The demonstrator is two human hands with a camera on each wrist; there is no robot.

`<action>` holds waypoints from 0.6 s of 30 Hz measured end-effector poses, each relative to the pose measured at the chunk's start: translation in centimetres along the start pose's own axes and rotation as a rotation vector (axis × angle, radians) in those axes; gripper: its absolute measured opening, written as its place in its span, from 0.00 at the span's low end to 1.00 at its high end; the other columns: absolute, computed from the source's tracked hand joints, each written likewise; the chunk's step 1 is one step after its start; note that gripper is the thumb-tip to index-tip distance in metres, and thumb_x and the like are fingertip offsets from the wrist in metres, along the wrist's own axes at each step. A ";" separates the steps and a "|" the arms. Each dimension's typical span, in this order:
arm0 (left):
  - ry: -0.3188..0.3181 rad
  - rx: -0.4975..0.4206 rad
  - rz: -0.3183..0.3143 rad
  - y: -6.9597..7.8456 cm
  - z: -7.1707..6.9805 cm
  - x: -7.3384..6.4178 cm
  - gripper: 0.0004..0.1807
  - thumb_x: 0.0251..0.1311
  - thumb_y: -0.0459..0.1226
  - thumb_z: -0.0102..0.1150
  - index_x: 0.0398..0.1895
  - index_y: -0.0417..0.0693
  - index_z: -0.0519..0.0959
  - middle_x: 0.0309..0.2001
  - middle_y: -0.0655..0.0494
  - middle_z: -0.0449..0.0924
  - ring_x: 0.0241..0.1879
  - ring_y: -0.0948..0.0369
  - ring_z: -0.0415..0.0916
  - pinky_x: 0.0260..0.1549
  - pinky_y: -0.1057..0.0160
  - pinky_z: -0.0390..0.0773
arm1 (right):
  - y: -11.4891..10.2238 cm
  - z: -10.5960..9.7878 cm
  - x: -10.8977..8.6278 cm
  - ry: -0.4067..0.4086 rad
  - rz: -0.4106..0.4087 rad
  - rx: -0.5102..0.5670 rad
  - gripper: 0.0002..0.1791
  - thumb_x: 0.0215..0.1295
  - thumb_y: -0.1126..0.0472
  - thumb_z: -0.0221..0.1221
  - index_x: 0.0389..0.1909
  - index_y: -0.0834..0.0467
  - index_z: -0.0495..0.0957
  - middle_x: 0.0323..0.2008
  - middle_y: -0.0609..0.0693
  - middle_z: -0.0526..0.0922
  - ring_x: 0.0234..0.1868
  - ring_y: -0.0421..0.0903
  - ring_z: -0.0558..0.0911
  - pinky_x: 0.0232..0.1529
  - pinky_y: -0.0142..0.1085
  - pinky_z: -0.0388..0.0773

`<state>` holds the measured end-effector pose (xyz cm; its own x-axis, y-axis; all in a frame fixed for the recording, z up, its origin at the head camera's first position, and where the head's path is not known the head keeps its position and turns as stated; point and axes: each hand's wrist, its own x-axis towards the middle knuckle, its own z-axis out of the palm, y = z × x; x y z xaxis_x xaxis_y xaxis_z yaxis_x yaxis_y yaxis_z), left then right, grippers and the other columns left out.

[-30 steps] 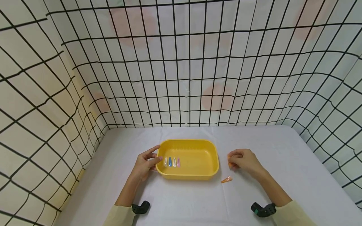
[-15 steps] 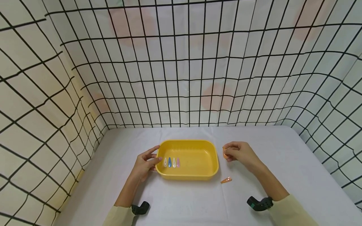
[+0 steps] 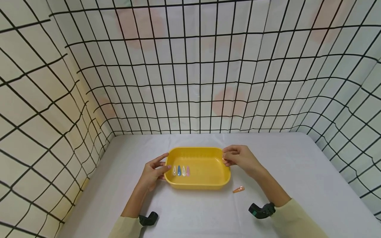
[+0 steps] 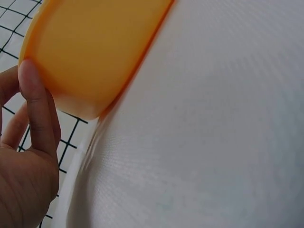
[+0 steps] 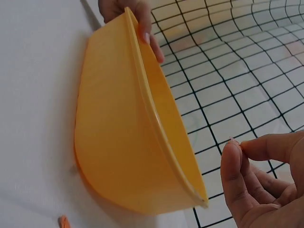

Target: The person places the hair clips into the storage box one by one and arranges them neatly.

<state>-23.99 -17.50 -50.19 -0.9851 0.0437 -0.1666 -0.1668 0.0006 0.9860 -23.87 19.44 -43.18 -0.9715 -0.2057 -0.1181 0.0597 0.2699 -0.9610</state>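
Note:
A yellow plastic tray [image 3: 205,170] sits on the white cloth. My left hand [image 3: 152,172] grips its left rim, with the thumb over the edge in the left wrist view. Inside the tray, at the left, several snap hair clips lie in a row: two pale ones, a blue clip [image 3: 179,170] and a pink clip [image 3: 188,171]. At the tray's right rim, my right hand [image 3: 242,159] pinches an orange hair clip [image 3: 224,159] between thumb and forefinger, mostly covered by the fingertips. Another orange clip [image 3: 238,189] lies on the cloth, off the tray's front right corner.
The white cloth [image 3: 196,211] covers the table. Black grid netting [image 3: 199,72] over pale walls surrounds the back and both sides. Both wrists carry black camera mounts, such as the right mount [image 3: 262,211].
My right hand has moved left with the orange hair clip, from the cloth beside the tray to its right rim. The left hand, the tray and the other clips stay put.

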 end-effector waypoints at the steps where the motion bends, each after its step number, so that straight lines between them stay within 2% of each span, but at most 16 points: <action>1: -0.001 -0.001 0.001 0.0 0.0 0.0 0.33 0.59 0.28 0.71 0.69 0.54 0.78 0.42 0.50 0.77 0.18 0.63 0.75 0.20 0.69 0.83 | -0.1 0.2 0.1 -0.010 -0.005 0.003 0.21 0.72 0.64 0.61 0.58 0.73 0.75 0.40 0.61 0.86 0.35 0.46 0.87 0.41 0.35 0.89; 7: -0.006 -0.010 0.000 0.0 0.0 0.0 0.34 0.58 0.27 0.71 0.69 0.54 0.78 0.42 0.49 0.78 0.18 0.62 0.75 0.20 0.69 0.83 | -0.5 1.8 1.0 -0.051 -0.017 0.035 0.20 0.71 0.66 0.62 0.58 0.74 0.75 0.39 0.61 0.87 0.34 0.46 0.88 0.40 0.36 0.89; 13: -0.012 -0.014 -0.005 0.0 0.0 0.0 0.34 0.58 0.27 0.71 0.69 0.53 0.77 0.41 0.50 0.78 0.18 0.63 0.75 0.20 0.69 0.83 | -1.0 3.6 1.7 -0.059 -0.013 0.032 0.20 0.71 0.67 0.62 0.59 0.74 0.76 0.42 0.65 0.87 0.36 0.51 0.89 0.41 0.37 0.90; 18: -0.010 -0.020 -0.012 -0.1 0.1 0.1 0.34 0.58 0.27 0.71 0.69 0.54 0.77 0.41 0.50 0.78 0.18 0.63 0.75 0.20 0.69 0.83 | -1.1 5.0 2.2 -0.056 0.006 0.022 0.19 0.71 0.66 0.63 0.58 0.71 0.77 0.42 0.63 0.87 0.37 0.54 0.90 0.44 0.43 0.90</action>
<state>-24.10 -17.38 -50.29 -0.9826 0.0537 -0.1778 -0.1791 -0.0189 0.9837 -24.90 14.02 -43.60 -0.9567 -0.2567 -0.1373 0.0713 0.2506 -0.9655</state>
